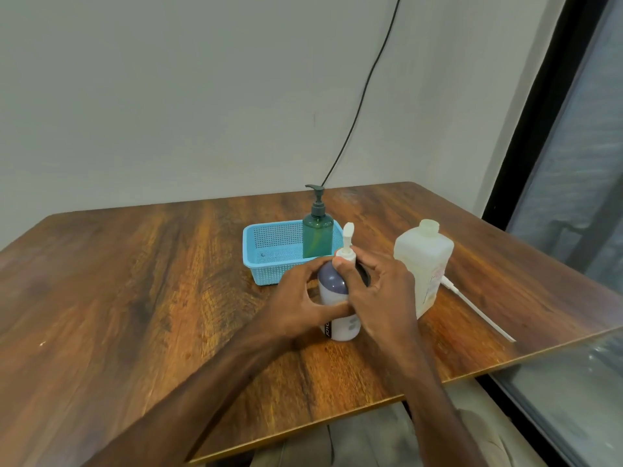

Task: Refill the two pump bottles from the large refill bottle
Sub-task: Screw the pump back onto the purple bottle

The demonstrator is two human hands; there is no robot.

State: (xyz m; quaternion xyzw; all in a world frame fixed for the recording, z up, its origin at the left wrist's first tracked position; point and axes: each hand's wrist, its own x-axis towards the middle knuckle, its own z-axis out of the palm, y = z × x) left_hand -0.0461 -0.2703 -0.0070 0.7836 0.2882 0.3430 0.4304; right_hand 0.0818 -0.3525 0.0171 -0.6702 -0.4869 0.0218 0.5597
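Observation:
A white pump bottle (342, 326) with a grey-purple shoulder stands upright on the wooden table (135, 298). My left hand (296, 305) wraps around its body. My right hand (381, 294) grips the white pump collar at its top, the nozzle sticking up above my fingers. A green pump bottle (317, 235) with a dark pump stands in the right end of a blue basket (269, 251) behind. The large translucent refill bottle (423, 264) stands to the right, its mouth uncapped.
A white pump tube (478, 310) lies on the table to the right of the refill bottle, near the table's right edge. A dark round object shows partly behind my right hand. A black cable hangs down the wall. A window frame runs along the right.

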